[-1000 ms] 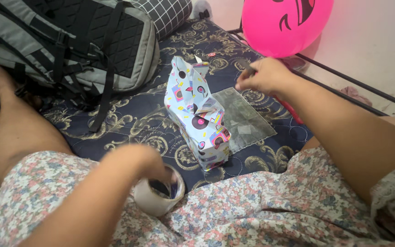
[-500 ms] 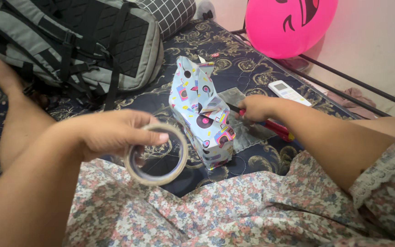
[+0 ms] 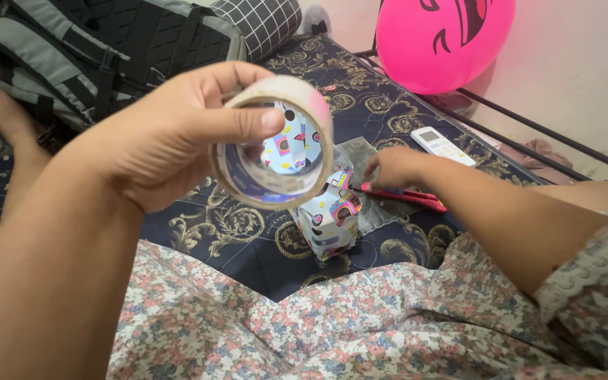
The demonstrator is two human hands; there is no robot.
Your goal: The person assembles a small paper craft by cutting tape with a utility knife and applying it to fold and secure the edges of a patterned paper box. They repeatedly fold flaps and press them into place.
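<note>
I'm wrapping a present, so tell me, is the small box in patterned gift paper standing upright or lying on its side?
Upright. The small box in patterned gift paper stands on its narrow base on the dark blue patterned bedspread, its top hidden behind the roll of clear tape.

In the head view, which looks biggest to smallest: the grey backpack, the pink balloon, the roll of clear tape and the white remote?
1. Grey and black backpack, cut off by the frame.
2. Pink balloon.
3. Roll of clear tape, held near the camera in the left hand, so it looks larger than it is.
4. White remote control.
</note>
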